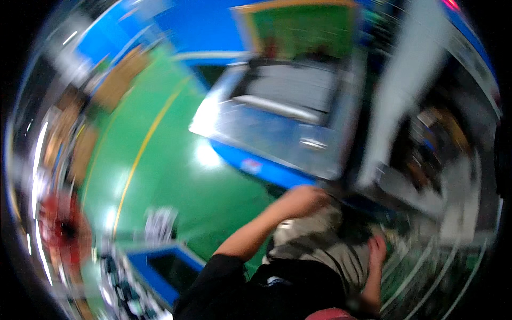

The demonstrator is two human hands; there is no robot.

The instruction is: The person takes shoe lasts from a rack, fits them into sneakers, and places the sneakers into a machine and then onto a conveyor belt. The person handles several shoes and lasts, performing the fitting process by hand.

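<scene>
Motion blurs the whole view. My left hand (306, 201) is held out in front of my body, over my beige trousers (314, 240), close to the near edge of a metal-topped table (261, 128). Its fingers look curled, but smear hides whether anything is in them. Lower and to the right, my right hand (377, 249) hangs beside my leg. Those fingers are smeared too, and no held thing shows. On the table lies a flat grey slab or stack (290, 85), with a wood-edged green panel (304, 26) upright behind it.
Green floor (176, 138) with a yellow line (141, 152) runs along the left. A blue-framed unit (165, 269) stands at the lower left, near a red round object (64, 229). Pale curved bars (426, 277) are at the lower right, below a grey upright column (400, 90).
</scene>
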